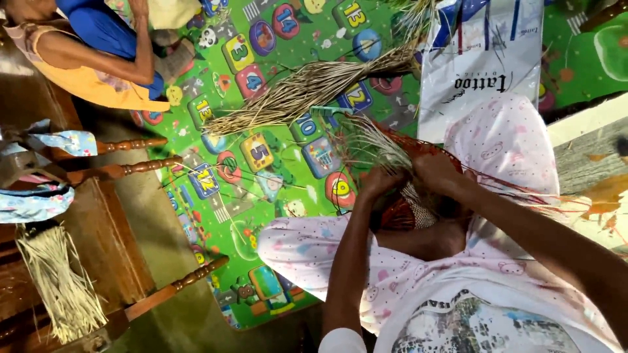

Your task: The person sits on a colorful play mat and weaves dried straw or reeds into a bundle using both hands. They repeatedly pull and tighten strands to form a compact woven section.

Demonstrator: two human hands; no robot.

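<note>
- Far left, a pale straw bundle (62,287) hangs over the wooden chair (98,261), probably parked there to stay dry and untangled.
- Up top, another person's arm (108,55) rests over a yellow and blue garment, well apart from the work.
- A long bundle of dried fibre (307,88) lies across the bright play mat (261,163), just beside the weaver, so fresh strands are within easy reach.
- Left hand (379,182) is closed, pinching loose strands at the edge of the woven basket (409,209), looks like it's keeping them taut.
- The basket sits in the lap, between knees in pink spotted trousers (504,140), which braces it.
- Right hand (435,171) is curled shut on strands at the rim, touching the left.
- A white plastic bag (481,59) lies on the mat behind.
</note>
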